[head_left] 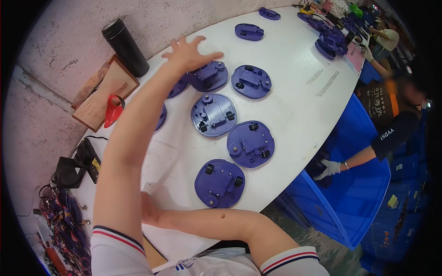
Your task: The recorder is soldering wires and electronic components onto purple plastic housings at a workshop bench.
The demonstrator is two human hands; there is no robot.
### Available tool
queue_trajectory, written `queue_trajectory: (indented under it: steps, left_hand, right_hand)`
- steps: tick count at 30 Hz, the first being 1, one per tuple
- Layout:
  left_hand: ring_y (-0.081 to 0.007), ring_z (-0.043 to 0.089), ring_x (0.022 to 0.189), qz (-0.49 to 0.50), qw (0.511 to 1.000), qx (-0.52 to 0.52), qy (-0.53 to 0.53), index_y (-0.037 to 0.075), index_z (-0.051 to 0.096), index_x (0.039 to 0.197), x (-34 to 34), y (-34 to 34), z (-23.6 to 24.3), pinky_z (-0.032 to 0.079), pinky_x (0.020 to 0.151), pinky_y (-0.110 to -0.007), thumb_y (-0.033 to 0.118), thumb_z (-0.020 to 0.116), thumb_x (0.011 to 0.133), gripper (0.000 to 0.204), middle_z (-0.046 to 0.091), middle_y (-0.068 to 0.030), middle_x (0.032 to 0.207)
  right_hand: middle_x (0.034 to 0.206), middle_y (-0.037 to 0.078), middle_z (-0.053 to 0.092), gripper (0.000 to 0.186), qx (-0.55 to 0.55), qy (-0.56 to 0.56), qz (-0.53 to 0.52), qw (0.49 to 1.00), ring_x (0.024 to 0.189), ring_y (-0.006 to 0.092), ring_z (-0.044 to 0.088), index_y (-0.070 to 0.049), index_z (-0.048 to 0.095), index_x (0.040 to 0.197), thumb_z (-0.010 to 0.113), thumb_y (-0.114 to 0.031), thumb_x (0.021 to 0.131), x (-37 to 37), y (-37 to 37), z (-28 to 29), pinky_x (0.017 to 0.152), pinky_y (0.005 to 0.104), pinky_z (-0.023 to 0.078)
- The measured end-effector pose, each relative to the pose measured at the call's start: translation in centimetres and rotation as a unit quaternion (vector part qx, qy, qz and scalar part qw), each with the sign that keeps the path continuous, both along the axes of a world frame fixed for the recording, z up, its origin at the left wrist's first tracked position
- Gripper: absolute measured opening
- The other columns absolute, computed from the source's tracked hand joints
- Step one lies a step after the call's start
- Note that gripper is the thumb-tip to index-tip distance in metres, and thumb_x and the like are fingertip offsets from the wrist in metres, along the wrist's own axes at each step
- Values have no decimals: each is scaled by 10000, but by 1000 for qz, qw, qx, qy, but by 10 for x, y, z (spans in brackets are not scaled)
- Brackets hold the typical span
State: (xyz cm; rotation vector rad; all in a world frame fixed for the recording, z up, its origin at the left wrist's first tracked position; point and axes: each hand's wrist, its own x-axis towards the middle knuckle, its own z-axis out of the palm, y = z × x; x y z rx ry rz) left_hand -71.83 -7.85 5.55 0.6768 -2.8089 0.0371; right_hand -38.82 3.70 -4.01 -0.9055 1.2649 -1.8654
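Observation:
My left hand (192,54) reaches to the back of the white table (294,60), fingers spread, over a purple oval device (208,75) with small black wheels. More such devices lie wheels up: one (251,81) to the right of that hand, a shinier one (213,115) in the middle, and two (250,143) (219,183) lower down. Others are partly hidden by my left arm. My right hand (148,206) is low near the table's front, mostly behind my left forearm, so its fingers and anything in them are hidden.
A black bottle (125,47), clipboard (106,92), red tool (113,112) and black electronics (73,168) line the left wall. Purple devices (327,34) pile at the back right. A gloved co-worker (391,131) reaches into a blue bin (350,202) at right; others work farther back.

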Motion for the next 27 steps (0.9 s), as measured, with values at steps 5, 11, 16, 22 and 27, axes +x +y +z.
queue_trajectory:
  steps: [5, 11, 16, 22, 27]
  left_hand:
    - [-454, 455, 1302, -25, 967, 140, -210, 152, 398, 1486, 20, 24, -10, 357, 1102, -471, 857, 622, 605, 1151, 463, -237, 1433]
    - [-411, 454, 1323, -30, 926, 133, -352, 104, 426, 1463, 27, 33, 46, 317, 1006, -715, 746, 705, 611, 1102, 459, -258, 1429]
    - [-513, 309, 1367, -73, 991, 115, 5, 140, 413, 1457, -3, 123, -9, 303, 1073, -626, 673, 753, 621, 1048, 354, -310, 1470]
    - [-434, 470, 1217, -149, 980, 97, -91, 151, 532, 1342, 21, 146, -3, 357, 985, -607, 528, 770, 584, 880, 535, -226, 1256]
    - [-378, 513, 1188, -201, 932, 102, -284, 89, 587, 1273, 85, 109, 58, 371, 994, -531, 645, 817, 537, 951, 574, -229, 1205]
  right_hand:
    - [600, 157, 588, 254, -95, 124, -137, 978, 554, 195, 594, 20, 571, 728, 622, -198, 846, -2, 0, 0, 563, 353, 481]
    - [582, 80, 589, 239, 42, -91, 68, 993, 530, 143, 557, -16, 578, 744, 634, -216, 863, -6, 7, 14, 520, 325, 452]
    - [594, 118, 614, 299, 67, -59, 69, 994, 545, 158, 584, 24, 568, 681, 624, -220, 843, -14, 20, 12, 533, 352, 470]
    - [578, 135, 610, 348, 82, -31, 57, 995, 519, 172, 589, 37, 562, 659, 635, -257, 830, -12, 13, 11, 511, 354, 477]
    - [536, 145, 591, 360, 65, -82, 47, 993, 485, 212, 608, 33, 549, 617, 614, -260, 813, -10, 3, 15, 479, 368, 479]
